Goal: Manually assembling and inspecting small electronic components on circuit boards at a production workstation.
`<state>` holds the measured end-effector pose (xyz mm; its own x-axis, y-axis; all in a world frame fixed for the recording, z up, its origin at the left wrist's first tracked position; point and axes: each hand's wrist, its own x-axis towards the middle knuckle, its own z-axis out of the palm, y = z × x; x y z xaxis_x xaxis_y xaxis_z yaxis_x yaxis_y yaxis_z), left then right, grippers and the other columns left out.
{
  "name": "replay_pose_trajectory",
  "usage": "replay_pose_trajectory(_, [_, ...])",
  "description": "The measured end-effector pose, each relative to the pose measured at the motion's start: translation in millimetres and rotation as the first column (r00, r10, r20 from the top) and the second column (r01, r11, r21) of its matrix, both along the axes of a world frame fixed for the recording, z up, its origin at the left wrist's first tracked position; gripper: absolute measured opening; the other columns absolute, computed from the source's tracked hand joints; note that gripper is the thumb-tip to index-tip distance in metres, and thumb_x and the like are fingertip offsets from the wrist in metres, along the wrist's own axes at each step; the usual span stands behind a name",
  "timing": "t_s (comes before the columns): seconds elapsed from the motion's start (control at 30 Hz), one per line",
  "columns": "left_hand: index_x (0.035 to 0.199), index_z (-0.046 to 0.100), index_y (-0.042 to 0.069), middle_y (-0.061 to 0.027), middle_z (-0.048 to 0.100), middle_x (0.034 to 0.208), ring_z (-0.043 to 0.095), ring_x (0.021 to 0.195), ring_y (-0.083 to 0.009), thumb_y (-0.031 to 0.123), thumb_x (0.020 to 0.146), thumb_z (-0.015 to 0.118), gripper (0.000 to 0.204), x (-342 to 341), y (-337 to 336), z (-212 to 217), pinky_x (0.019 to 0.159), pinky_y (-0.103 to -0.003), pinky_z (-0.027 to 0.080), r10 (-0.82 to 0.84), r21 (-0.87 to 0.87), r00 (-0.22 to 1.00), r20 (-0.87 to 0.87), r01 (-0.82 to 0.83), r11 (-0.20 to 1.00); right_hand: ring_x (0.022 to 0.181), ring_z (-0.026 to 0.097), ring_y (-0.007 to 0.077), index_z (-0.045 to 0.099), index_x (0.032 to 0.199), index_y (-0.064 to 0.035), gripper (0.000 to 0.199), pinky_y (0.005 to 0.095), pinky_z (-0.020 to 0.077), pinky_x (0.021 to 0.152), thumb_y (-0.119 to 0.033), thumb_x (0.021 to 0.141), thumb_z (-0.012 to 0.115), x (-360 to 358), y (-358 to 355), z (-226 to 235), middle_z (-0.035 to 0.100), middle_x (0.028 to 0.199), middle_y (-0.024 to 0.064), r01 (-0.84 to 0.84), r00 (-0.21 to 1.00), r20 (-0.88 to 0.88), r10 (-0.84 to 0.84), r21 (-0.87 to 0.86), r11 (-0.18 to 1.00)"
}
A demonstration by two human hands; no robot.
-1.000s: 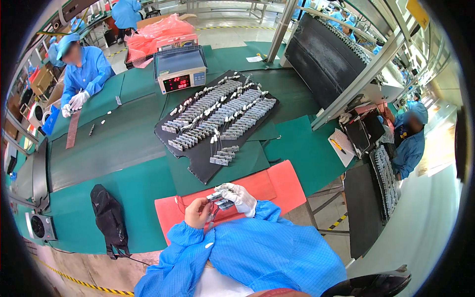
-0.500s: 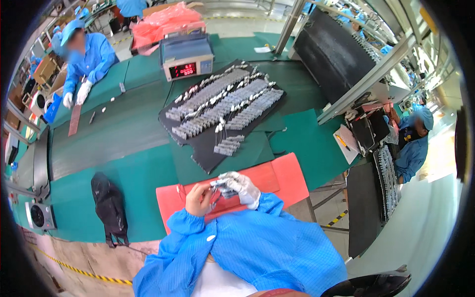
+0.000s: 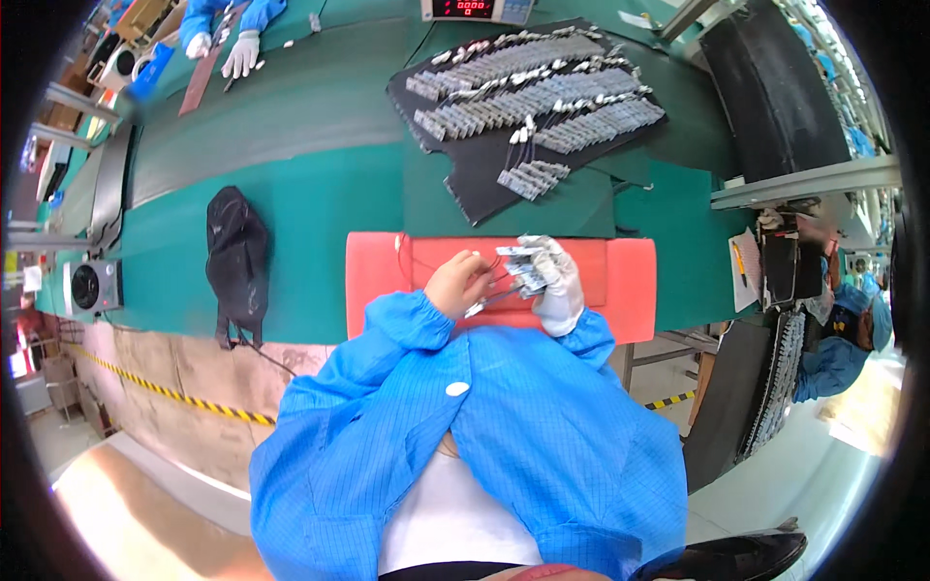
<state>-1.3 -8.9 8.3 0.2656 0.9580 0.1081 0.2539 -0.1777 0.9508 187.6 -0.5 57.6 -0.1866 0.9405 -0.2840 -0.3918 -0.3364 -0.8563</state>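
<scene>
My right hand [image 3: 559, 288], in a white glove, is closed round several small grey blocks with wires [image 3: 524, 268], held just above a pink-red mat [image 3: 630, 281]. Beside it, my bare left hand [image 3: 459, 284] has its fingers curled together near the thin dark red wires of these blocks. Whatever its fingertips pinch is too small to make out. Beyond the mat, a black foam sheet [image 3: 465, 189] carries rows of similar grey blocks [image 3: 542, 107] with white connectors. A small separate group of blocks [image 3: 533, 179] lies at the sheet's near end.
A black cloth bag [image 3: 236, 257] lies on the green table [image 3: 310, 213], left of the mat. Farther left is a small grey fan-like device [image 3: 94, 287]. At the back stands a scale with a red display [image 3: 475, 10]. A co-worker's gloved hands [image 3: 240, 55] are at far left.
My view has tilted down, so the table things sit higher in the picture. The blocks in my right hand now look more spread, and my left hand is slightly farther from them.
</scene>
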Motion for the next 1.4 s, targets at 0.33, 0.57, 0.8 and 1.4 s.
replay_pose_trajectory(0.33, [0.101, 0.063, -0.003, -0.0056, 0.059, 0.087, 0.058, 0.081, -0.0106, 0.001, 0.087, 0.058, 0.015, -6.2, 10.1, 14.7, 0.07, -0.025, 0.047, 0.141, -0.2, 0.978, 0.155, -0.109, 0.974, 0.053, 0.051, 0.0061, 0.062, 0.108, 0.0004, 0.049, 0.0201, 0.0402, 0.048, -0.044, 0.093, 0.047, 15.7, 6.1, 8.5, 0.062, 0.076, 0.0053, -0.152, 0.938, 0.275, 0.211, -0.219, 0.964])
replay_pose_trajectory(0.57, [0.105, 0.063, -0.002, -0.0044, 0.063, 0.093, 0.058, 0.081, -0.0086, 0.005, 0.089, 0.059, 0.019, -4.5, 12.4, 10.9, 0.066, -0.023, 0.046, 0.167, -0.387, 0.91, 0.38, -0.008, 0.922, 0.062, 0.053, 0.0056, 0.059, 0.114, -0.002, 0.046, 0.0199, 0.0418, 0.05, -0.041, 0.093, 0.049, 10.6, 1.9, -0.8, 0.063, 0.086, 0.003, 0.005, 0.976, 0.214, 0.034, -0.178, 0.984])
replay_pose_trajectory(0.8, [0.102, 0.065, -0.003, -0.0062, 0.065, 0.092, 0.057, 0.076, -0.0114, 0.002, 0.084, 0.064, 0.019, -11.6, 10.6, 7.4, 0.068, -0.023, 0.044, -0.005, -0.456, 0.824, 0.566, 0.319, 0.831, 0.067, 0.054, 0.0054, 0.057, 0.116, -0.0014, 0.039, 0.0197, 0.0435, 0.054, -0.032, 0.093, 0.049, 19.1, 2.8, -11.1, 0.065, 0.096, 0.0064, -0.046, 0.999, 0.011, 0.047, -0.039, 0.998])
replay_pose_trajectory(1.4, [0.097, 0.065, 0.0, -0.0034, 0.065, 0.088, 0.059, 0.077, -0.0116, 0.009, 0.084, 0.064, 0.016, -31.1, 13.7, 13.5, 0.068, -0.023, 0.044, 0.014, -0.503, 0.74, 0.673, 0.444, 0.742, 0.064, 0.056, 0.0082, 0.056, 0.118, -0.0012, 0.045, 0.0209, 0.0437, 0.051, -0.037, 0.091, 0.051, 8.3, 6.3, -5.5, 0.066, 0.086, 0.0066, -0.095, 0.991, 0.082, 0.104, -0.096, 0.991])
